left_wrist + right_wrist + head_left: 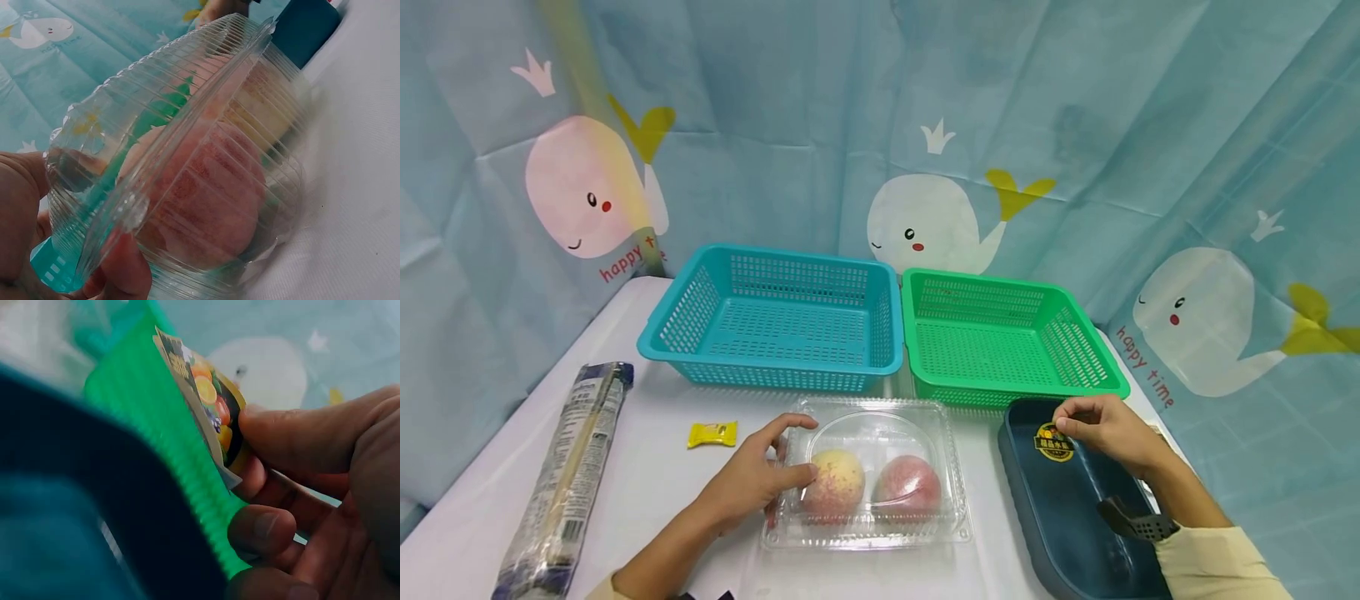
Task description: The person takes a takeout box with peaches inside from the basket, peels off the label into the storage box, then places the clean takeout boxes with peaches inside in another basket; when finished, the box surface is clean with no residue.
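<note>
A clear plastic clamshell box [880, 533] with two peaches [908, 487] inside lies on the table in front of me. My left hand [758, 471] grips its left side, thumb over the near part and fingers round the edge. In the left wrist view the box's ridged wall [206, 187] shows a peach close behind it. My right hand [1108, 433] pinches a round black and gold fruit sticker [1054, 443] between thumb and forefinger, over the dark blue tray [1097, 500]. Printed fruit on the sticker [215, 400] shows in the right wrist view.
Behind the box stand a blue basket [775, 375] and a green basket [1007, 392], side by side. A small yellow wrapped packet [712, 434] lies left of the box. Farther left is a long printed plastic package [568, 475]. A whale-print curtain [790, 125] hangs behind the table.
</note>
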`<state>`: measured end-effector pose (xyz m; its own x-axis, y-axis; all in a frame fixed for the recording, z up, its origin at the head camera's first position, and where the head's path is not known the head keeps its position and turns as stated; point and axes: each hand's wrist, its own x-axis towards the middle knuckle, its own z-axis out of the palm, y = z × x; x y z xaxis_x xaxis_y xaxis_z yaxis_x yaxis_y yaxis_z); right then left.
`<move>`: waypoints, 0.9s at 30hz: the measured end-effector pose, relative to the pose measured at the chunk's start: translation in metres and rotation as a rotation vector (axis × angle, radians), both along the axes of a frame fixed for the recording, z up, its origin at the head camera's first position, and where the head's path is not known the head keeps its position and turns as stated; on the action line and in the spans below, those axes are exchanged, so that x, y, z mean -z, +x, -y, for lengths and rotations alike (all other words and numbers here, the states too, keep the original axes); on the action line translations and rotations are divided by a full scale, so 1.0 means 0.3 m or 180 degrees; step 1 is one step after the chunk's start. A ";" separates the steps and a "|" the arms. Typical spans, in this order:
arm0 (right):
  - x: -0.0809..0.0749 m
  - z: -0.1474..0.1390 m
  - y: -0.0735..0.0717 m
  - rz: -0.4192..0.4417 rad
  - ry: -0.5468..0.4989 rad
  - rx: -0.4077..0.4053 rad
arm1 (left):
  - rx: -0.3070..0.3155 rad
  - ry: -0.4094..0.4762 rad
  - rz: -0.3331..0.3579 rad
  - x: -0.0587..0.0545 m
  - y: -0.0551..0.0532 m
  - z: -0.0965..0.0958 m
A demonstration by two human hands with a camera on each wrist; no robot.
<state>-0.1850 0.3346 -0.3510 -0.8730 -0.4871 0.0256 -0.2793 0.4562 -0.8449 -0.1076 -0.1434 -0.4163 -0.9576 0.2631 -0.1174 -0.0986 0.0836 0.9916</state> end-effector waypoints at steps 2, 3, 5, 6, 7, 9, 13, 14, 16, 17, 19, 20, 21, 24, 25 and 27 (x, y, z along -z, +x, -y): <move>0.034 -0.022 -0.006 0.0045 -0.0012 -0.0027 | -0.0013 -0.0016 -0.0009 0.000 0.000 0.000; 0.050 -0.032 -0.008 0.0067 -0.0010 -0.0052 | -0.0019 -0.0022 -0.0010 0.000 0.001 0.001; 0.081 -0.046 -0.011 0.0154 0.0022 -0.0060 | -0.0029 -0.0029 -0.0009 0.000 0.002 0.001; 0.093 -0.051 -0.011 0.0201 0.0052 -0.0070 | -0.0035 -0.0033 -0.0004 -0.001 0.003 0.001; 0.105 -0.055 -0.011 0.0253 0.0086 -0.0078 | -0.0036 -0.0026 0.0001 -0.001 0.004 0.001; 0.127 -0.065 -0.013 0.0340 0.0146 -0.0074 | -0.0026 -0.0005 0.0014 -0.002 0.004 0.001; 0.156 -0.075 -0.019 0.0486 0.0277 -0.0055 | -0.0011 0.0015 0.0021 -0.004 0.001 0.000; 0.162 -0.077 -0.020 0.0503 0.0323 -0.0056 | -0.0009 0.0018 0.0022 -0.004 0.001 0.000; 0.170 -0.076 -0.022 0.0539 0.0426 -0.0076 | -0.0016 0.0024 0.0029 -0.003 0.001 0.000; 0.174 -0.075 -0.023 0.0559 0.0464 -0.0089 | -0.0018 0.0027 0.0035 -0.003 0.001 0.000; 0.183 -0.074 -0.024 0.0551 0.0529 -0.0133 | -0.0021 0.0028 0.0045 -0.002 0.002 0.000; 0.187 -0.072 -0.024 0.0536 0.0548 -0.0158 | -0.0023 0.0031 0.0050 -0.002 0.002 0.000; 0.191 -0.071 -0.024 0.0517 0.0558 -0.0178 | -0.0026 0.0030 0.0054 -0.001 0.002 0.000; 0.196 -0.064 -0.023 0.0454 0.0579 -0.0209 | -0.0035 0.0021 0.0057 -0.002 0.002 -0.001; 0.197 -0.062 -0.022 0.0423 0.0605 -0.0199 | -0.0037 0.0020 0.0060 -0.002 0.002 -0.001; 0.197 -0.058 -0.022 0.0380 0.0654 -0.0176 | -0.0045 0.0014 0.0065 -0.002 0.002 -0.001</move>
<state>-0.1916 0.3520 -0.4101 -0.8358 -0.5185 -0.1806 -0.2124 0.6086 -0.7645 -0.1069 -0.1430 -0.4158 -0.9587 0.2500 -0.1360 -0.1202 0.0777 0.9897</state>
